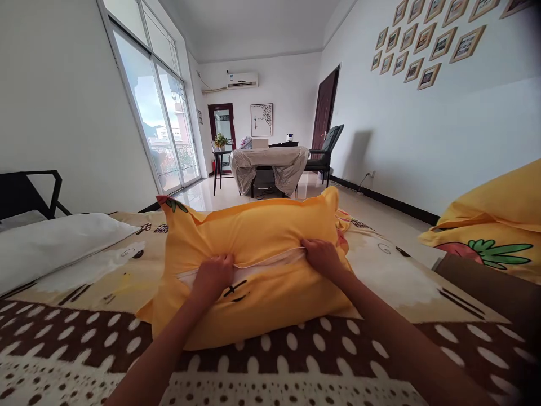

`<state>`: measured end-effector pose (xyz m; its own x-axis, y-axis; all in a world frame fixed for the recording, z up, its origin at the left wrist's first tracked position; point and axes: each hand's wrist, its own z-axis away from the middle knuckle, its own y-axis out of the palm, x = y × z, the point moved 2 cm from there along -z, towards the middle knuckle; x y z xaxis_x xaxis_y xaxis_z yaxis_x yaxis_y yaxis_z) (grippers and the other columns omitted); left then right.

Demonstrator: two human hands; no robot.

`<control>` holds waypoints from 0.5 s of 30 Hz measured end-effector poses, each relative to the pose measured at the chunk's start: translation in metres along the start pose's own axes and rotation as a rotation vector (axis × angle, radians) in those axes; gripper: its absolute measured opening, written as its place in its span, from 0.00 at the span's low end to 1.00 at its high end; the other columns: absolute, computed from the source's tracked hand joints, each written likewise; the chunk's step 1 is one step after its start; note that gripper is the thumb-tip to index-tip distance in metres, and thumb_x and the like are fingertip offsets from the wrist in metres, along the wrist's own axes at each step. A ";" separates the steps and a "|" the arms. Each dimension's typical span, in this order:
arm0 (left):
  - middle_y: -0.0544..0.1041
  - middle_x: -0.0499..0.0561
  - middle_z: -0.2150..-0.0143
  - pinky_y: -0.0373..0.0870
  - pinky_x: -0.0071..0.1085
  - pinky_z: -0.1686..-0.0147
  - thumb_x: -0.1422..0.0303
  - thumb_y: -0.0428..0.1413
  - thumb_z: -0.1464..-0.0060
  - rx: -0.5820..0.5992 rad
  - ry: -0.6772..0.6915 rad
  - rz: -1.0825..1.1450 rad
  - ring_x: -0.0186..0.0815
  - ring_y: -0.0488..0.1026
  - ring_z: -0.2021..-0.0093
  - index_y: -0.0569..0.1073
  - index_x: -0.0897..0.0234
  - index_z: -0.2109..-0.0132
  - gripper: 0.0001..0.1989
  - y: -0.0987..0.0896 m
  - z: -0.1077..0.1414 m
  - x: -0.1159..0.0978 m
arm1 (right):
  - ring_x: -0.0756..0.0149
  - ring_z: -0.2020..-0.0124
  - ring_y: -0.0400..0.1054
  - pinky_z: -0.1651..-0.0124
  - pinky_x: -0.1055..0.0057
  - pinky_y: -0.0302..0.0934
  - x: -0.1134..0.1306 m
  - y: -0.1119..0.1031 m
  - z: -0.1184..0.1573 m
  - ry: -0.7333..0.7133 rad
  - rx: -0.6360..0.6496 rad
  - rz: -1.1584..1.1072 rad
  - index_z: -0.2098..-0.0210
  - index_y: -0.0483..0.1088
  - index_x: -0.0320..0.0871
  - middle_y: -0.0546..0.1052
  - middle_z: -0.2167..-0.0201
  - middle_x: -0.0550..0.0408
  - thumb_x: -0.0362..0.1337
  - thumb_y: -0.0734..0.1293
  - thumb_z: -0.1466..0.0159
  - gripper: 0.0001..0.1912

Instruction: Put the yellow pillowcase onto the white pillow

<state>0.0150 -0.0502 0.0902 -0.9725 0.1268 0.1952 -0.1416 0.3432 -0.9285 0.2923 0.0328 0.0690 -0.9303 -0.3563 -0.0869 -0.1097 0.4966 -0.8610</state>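
Yellow fabric pillow [257,220], plump and oblong, soft cloth with pointed corners and gathered creases; landmark for this entry. Beneath it, a plush patterned blanket [291,389], cream, white and brown, with oval spots. Left of the pillow, a white smooth-cloth pillow [71,239]. Right of it, stacked yellow cushions [502,208] printed with a red root and green leaves.

Room beyond the pillow: pale glossy floor; table under a crumpled translucent plastic cover [291,163]; black high-backed armchair [329,155]; white wall-mounted air conditioner [242,80]. Far left of the pillow, tall sliding glass doors [156,113]; far right, wooden-framed pictures [425,38] on a white wall.

Pillow condition: lying on the blanket, long opening across its upper face, white inner material showing; black printed strokes below. Left hand [214,275]: fingers curled, gripping the opening's edge near its middle. Right hand [324,259]: fingertips bent, pinching cloth at the opening's right end.
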 end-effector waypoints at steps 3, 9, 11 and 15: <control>0.77 0.59 0.69 0.61 0.32 0.72 0.75 0.43 0.44 0.044 0.001 0.010 0.44 0.75 0.68 0.72 0.67 0.64 0.12 0.003 -0.001 0.009 | 0.64 0.72 0.68 0.72 0.71 0.45 0.003 0.010 0.001 0.002 -0.013 -0.080 0.70 0.70 0.40 0.76 0.73 0.48 0.25 0.55 0.44 0.13; 0.76 0.52 0.71 0.58 0.30 0.71 0.74 0.44 0.46 0.122 0.099 0.132 0.39 0.74 0.68 0.70 0.63 0.70 0.11 -0.031 0.044 0.004 | 0.66 0.74 0.67 0.70 0.73 0.54 -0.025 -0.009 0.027 -0.061 -0.030 -0.309 0.78 0.67 0.43 0.73 0.79 0.54 0.29 0.55 0.46 0.12; 0.75 0.51 0.72 0.57 0.30 0.71 0.76 0.44 0.48 0.164 0.129 0.197 0.38 0.73 0.69 0.69 0.63 0.72 0.11 -0.046 0.064 -0.001 | 0.67 0.74 0.67 0.69 0.73 0.58 -0.045 -0.030 0.031 -0.082 -0.032 -0.383 0.78 0.67 0.44 0.74 0.79 0.56 0.31 0.55 0.47 0.11; 0.73 0.50 0.75 0.57 0.29 0.72 0.75 0.45 0.50 0.257 0.238 0.307 0.35 0.70 0.72 0.66 0.63 0.76 0.10 -0.072 0.099 -0.009 | 0.61 0.65 0.68 0.59 0.65 0.61 -0.099 -0.088 0.027 0.232 -0.473 -0.464 0.59 0.70 0.43 0.76 0.65 0.50 0.39 0.58 0.43 0.16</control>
<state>0.0152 -0.1683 0.1245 -0.9114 0.4069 -0.0619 0.0758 0.0181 -0.9970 0.4031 0.0029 0.1396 -0.7952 -0.4632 0.3913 -0.6053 0.6437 -0.4682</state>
